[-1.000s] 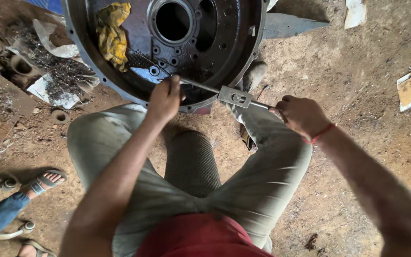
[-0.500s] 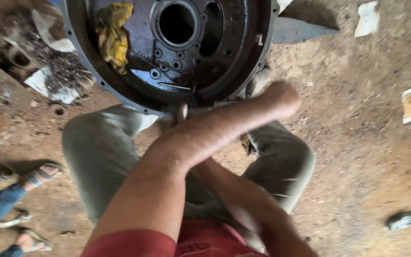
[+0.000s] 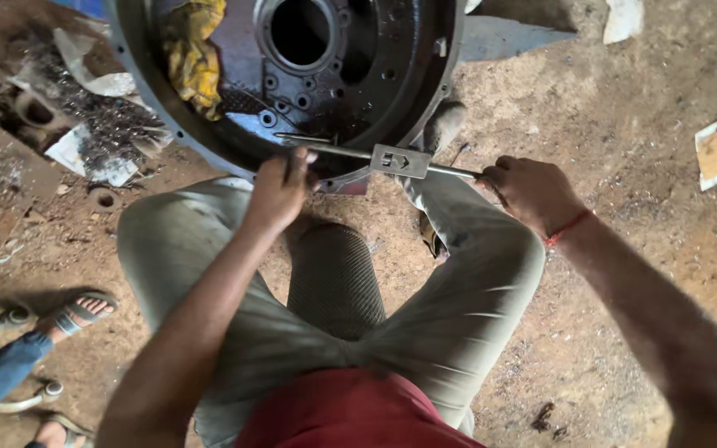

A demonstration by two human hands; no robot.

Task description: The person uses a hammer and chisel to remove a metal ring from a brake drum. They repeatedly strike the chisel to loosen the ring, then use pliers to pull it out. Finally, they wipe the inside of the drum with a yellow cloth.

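The left hand [image 3: 282,184] is closed around one end of a long metal bar [image 3: 375,154], and the right hand [image 3: 531,191] is closed around the other end. The bar lies across the lower rim of a big round metal housing [image 3: 450,50], with a square block at its middle. Inside the housing a crumpled yellow rag [image 3: 194,56] rests on the left, beside the large centre hole; the floor of the housing looks wet, perhaps oily. Another person's sandalled foot [image 3: 76,314] stands on the dirt ground [image 3: 641,274].
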